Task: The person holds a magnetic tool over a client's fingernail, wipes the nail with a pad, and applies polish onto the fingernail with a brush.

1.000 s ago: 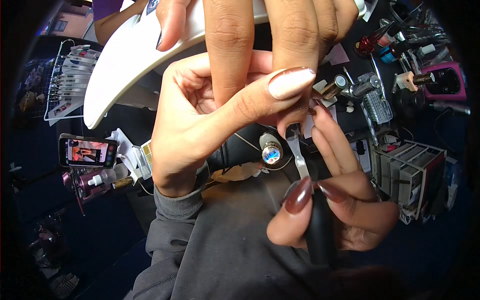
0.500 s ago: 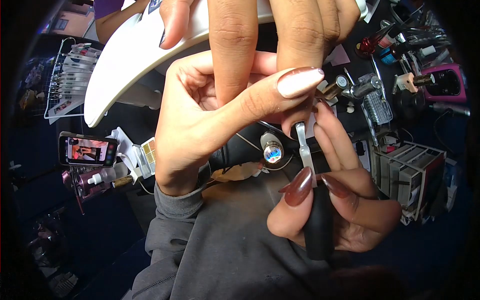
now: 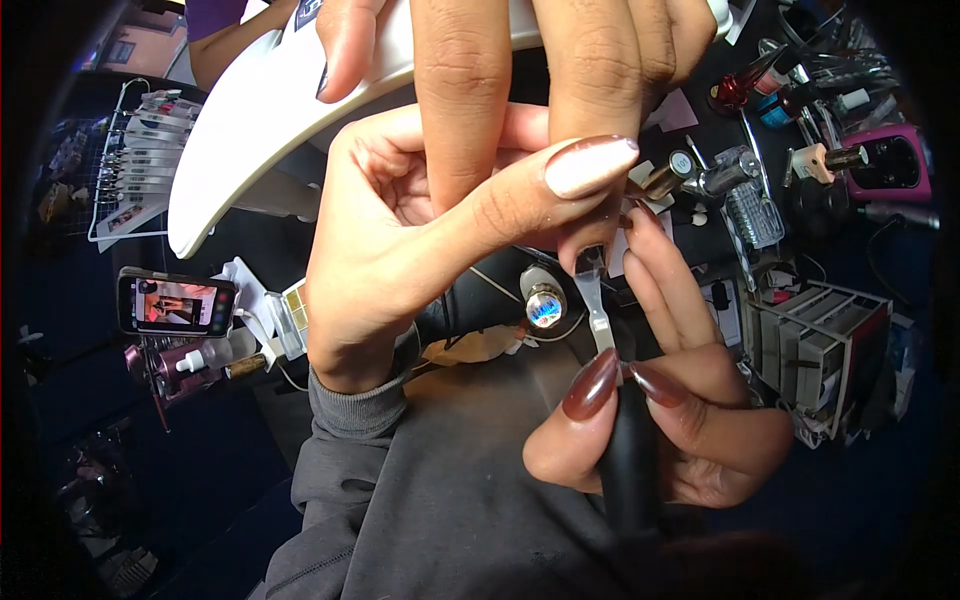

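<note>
1. The left hand [image 3: 375,250] is clamped on another person's finger [image 3: 592,90], its thumb lying across.
2. The right hand [image 3: 700,430] pinches a black-handled brush [image 3: 630,450] between thumb and fingers.
3. The brush's flat tip meets the dark nail [image 3: 592,257], below the left thumb.
4. A lit phone [image 3: 176,303] stands beyond the left wrist.
</note>
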Available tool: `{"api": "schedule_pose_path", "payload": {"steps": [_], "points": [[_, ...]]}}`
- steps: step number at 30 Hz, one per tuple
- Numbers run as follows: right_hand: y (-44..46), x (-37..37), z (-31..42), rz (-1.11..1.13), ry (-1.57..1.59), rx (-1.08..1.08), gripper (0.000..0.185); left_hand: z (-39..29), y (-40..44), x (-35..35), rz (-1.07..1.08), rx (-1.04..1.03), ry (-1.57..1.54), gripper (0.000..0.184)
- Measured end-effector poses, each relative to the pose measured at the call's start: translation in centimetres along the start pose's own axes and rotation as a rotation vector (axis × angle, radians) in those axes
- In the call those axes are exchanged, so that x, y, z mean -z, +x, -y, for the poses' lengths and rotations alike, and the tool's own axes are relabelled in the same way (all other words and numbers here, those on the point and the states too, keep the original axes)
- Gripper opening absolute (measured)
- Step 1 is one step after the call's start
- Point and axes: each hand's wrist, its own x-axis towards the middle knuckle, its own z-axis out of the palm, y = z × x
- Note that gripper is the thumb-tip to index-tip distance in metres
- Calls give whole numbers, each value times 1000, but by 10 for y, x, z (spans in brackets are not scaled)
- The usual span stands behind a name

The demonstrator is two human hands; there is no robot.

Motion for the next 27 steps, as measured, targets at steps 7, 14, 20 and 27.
{"api": "schedule_pose_path", "payload": {"steps": [7, 14, 20, 27], "points": [[1, 23, 3, 136, 403, -285, 20, -8, 1, 3, 64, -62, 47, 17], [0, 23, 1, 126, 397, -256, 17, -23, -3, -7, -67, 131, 226, 19], [1, 22, -1, 128, 356, -171, 17, -25, -4, -4, -55, 106, 169, 20], [11, -28, -37, -515, -44, 495, 15, -26, -4, -3, -18, 147, 216, 44]]}}
